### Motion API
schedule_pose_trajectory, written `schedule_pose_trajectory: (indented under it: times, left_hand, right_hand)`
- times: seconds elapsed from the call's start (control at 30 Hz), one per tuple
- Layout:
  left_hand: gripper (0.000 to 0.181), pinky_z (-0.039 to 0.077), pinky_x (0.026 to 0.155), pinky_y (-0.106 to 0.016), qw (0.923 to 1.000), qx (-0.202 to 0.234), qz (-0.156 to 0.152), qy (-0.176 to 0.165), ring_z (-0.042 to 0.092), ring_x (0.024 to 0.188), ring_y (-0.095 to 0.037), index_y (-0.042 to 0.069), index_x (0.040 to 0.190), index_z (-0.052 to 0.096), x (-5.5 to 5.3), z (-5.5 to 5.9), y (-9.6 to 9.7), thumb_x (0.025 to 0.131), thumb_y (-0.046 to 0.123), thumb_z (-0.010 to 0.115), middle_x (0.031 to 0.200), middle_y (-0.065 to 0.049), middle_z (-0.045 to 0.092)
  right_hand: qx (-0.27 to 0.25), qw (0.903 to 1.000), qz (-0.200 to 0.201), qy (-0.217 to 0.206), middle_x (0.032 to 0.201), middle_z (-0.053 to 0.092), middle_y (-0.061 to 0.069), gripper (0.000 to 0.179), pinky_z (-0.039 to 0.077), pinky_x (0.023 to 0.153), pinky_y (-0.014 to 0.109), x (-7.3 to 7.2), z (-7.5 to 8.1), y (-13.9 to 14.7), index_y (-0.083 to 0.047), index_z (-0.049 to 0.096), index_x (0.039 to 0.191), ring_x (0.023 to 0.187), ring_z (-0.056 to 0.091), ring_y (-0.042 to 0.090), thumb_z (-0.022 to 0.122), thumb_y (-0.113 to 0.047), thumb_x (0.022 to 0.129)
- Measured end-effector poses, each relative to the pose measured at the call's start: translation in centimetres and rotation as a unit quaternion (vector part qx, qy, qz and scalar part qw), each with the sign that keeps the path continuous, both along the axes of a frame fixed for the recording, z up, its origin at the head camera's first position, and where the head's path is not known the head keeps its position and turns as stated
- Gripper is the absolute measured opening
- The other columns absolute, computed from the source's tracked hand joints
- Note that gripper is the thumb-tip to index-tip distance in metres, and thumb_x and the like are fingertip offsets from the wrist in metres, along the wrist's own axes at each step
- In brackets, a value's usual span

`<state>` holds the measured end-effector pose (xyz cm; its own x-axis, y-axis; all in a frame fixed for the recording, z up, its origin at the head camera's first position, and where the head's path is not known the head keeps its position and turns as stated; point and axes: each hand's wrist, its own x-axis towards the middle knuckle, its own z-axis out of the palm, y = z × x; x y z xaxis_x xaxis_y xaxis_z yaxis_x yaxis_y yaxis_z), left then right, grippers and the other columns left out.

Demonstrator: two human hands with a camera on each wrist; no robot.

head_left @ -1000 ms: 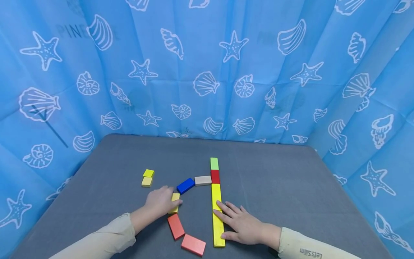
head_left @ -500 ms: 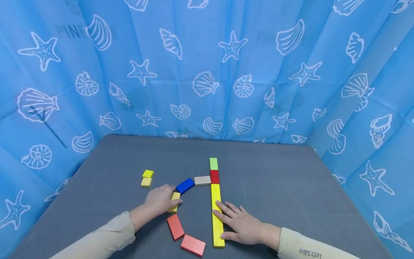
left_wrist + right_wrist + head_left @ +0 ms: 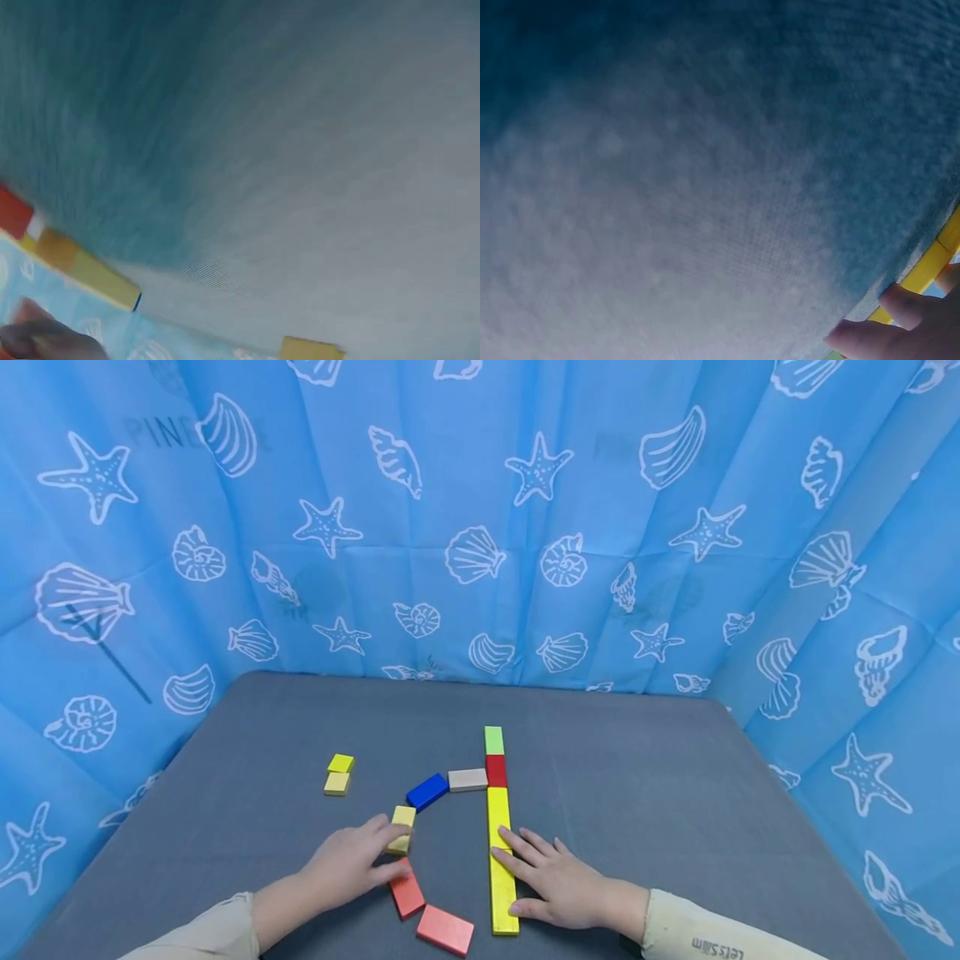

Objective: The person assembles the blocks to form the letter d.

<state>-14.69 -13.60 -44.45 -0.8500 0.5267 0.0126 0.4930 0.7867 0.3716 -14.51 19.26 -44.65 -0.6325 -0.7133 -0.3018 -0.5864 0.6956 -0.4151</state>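
Observation:
Low on the left side of the arc, my left hand [image 3: 341, 864] has its fingertips over a pale yellow block [image 3: 403, 817] and its thumb at the upper end of a salmon block [image 3: 407, 893]. Fingers and thumb are spread apart. My right hand [image 3: 562, 885] lies flat, fingers spread, with fingertips on two bright yellow blocks [image 3: 504, 893] set end to end. A red block [image 3: 496, 771] and a light green block [image 3: 493, 740] extend that line. A blue block [image 3: 427, 792], a beige block [image 3: 468, 780] and another salmon block [image 3: 446, 930] belong to the arc.
Two small yellow blocks [image 3: 338, 777] lie together at the left. Grey cloth covers the table [image 3: 622, 768], with a blue shell-print curtain [image 3: 480, 510] behind and at both sides. Blurred cloth fills most of both wrist views.
My left hand has loosened from the pale yellow block and slid down and left, its thumb now over the salmon block. The pale yellow block sits near the blue one. My right hand stays put.

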Motion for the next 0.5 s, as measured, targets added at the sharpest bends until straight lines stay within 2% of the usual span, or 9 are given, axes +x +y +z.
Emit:
schedule_pose_trajectory:
  times: [0.1,0.2,0.3,0.37,0.5]
  left_hand:
    - [0.050,0.033,0.052,-0.019,0.9939,-0.027,-0.105,0.017,0.037,0.060,-0.001,0.021,0.132,0.062,1.0,-0.3,-1.3,0.092,0.051,0.061,0.086,0.010,0.042]
    - [0.047,0.040,0.057,-0.018,0.9818,-0.061,-0.173,0.051,0.044,0.071,-0.001,0.027,0.134,0.060,1.7,-0.5,-2.2,0.095,0.053,0.053,0.100,0.007,0.049]
    - [0.045,0.047,0.062,-0.021,0.9676,-0.090,-0.221,0.084,0.051,0.084,-0.005,0.028,0.136,0.058,2.2,-0.8,-2.7,0.098,0.051,0.048,0.125,-0.001,0.052]
    - [0.047,0.048,0.063,-0.021,0.9608,-0.103,-0.242,0.088,0.052,0.086,-0.006,0.027,0.138,0.056,2.5,-0.9,-2.9,0.100,0.051,0.045,0.139,-0.003,0.048]
    - [0.050,0.044,0.058,-0.019,0.9544,-0.128,-0.254,0.091,0.049,0.076,-0.003,0.026,0.140,0.054,2.8,-0.8,-3.0,0.100,0.053,0.041,0.143,0.000,0.049]
  right_hand:
    - [0.000,1.0000,-0.003,-0.002,0.162,0.015,0.002,0.073,0.029,0.100,0.070,0.0,0.0,0.0,-0.022,0.027,0.155,0.143,0.021,0.037,0.044,-0.060,0.096]
    - [0.001,1.0000,-0.004,-0.002,0.162,0.015,0.002,0.073,0.028,0.100,0.070,0.0,0.0,-0.1,-0.022,0.026,0.155,0.144,0.021,0.037,0.044,-0.060,0.096]
    - [0.002,1.0000,-0.005,-0.004,0.162,0.015,0.002,0.073,0.028,0.100,0.070,0.1,0.1,-0.1,-0.022,0.026,0.155,0.144,0.021,0.037,0.044,-0.060,0.096]
    - [0.002,1.0000,-0.006,-0.004,0.162,0.015,0.002,0.072,0.028,0.100,0.070,0.1,0.1,-0.1,-0.022,0.027,0.155,0.143,0.021,0.037,0.044,-0.060,0.096]
    - [0.002,1.0000,-0.007,-0.003,0.162,0.015,0.002,0.073,0.028,0.100,0.070,0.1,0.1,-0.1,-0.022,0.027,0.155,0.143,0.021,0.037,0.044,-0.060,0.096]
